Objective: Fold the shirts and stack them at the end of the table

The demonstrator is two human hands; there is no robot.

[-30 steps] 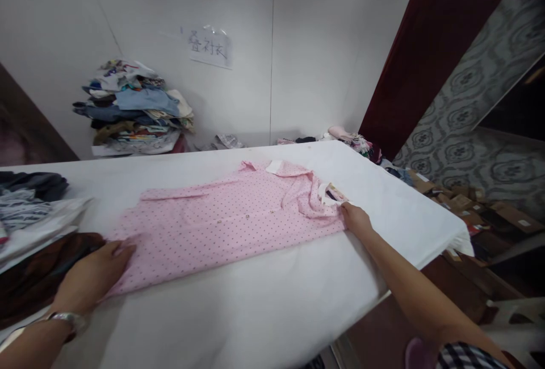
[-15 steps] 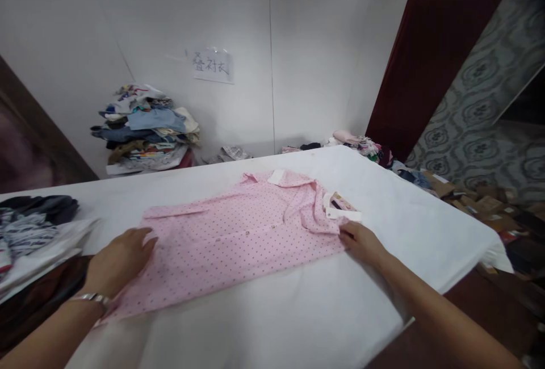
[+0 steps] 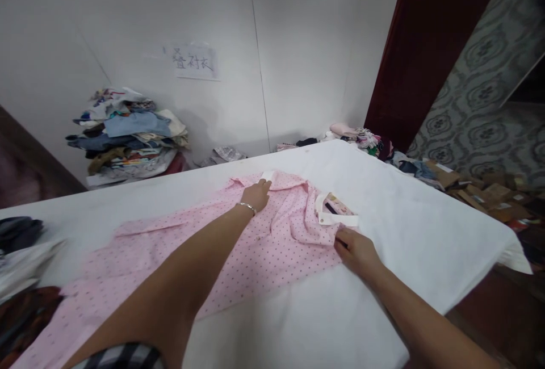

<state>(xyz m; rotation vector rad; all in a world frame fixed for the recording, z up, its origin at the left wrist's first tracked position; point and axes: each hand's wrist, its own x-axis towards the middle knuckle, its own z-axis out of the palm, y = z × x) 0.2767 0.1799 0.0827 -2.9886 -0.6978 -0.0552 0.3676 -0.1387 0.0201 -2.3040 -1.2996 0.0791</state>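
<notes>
A pink dotted shirt lies spread on the white-covered table, its white-trimmed collar toward the right. My left hand reaches across the cloth with fingers extended, at the white cuff near the shirt's far edge. Part of the shirt is hidden under my left forearm. At the near right corner below the collar, my right hand pinches the pink fabric between thumb and fingers.
A tall pile of clothes stands against the wall at the back left. More garments lie at the table's left edge. Beyond the far right edge are more clothes and cardboard boxes. A handwritten paper hangs on the wall.
My left hand has left the shirt's left end and moved right and away to the cuff. My right hand keeps its hold. The view has shifted slightly to the right.
</notes>
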